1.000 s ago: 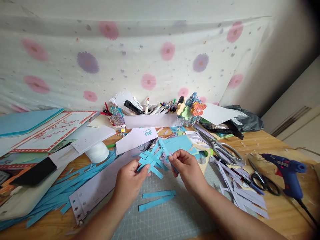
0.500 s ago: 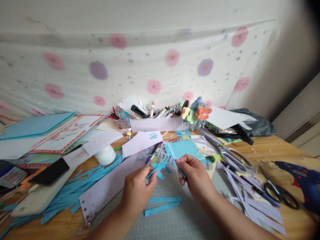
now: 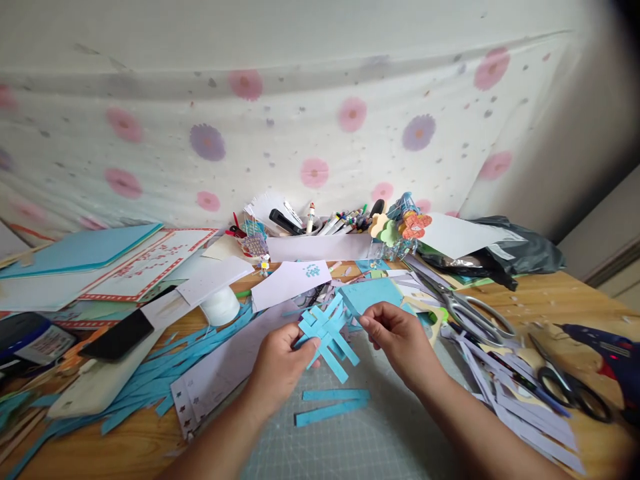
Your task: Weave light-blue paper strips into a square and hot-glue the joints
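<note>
My left hand [image 3: 285, 357] is closed on a lattice of crossing blue paper strips [image 3: 327, 328], pinching its left edge between thumb and fingers. The lattice is tilted above a grey cutting mat [image 3: 380, 433], its strip ends sticking out on several sides. My right hand [image 3: 397, 340] is closed in a pinch beside it. A blue paper strip [image 3: 351, 308] runs from those fingertips toward the lattice's upper right corner; the fingers partly hide it. Two loose blue strips [image 3: 335, 395] lie on the mat below the hands.
Left are many blue strips [image 3: 150, 383], a dark phone [image 3: 117, 335] and a white spool [image 3: 220, 307]. Right are large scissors [image 3: 470, 313], black-handled scissors [image 3: 575, 393], a glue gun [image 3: 605, 350] and pale purple strips [image 3: 530, 427]. Pens and markers [image 3: 340, 223] stand at the back.
The lattice has turned to show its flat woven face; before, it was seen more edge-on. My right hand has moved slightly right and up with its strip. The camera view has shifted slightly.
</note>
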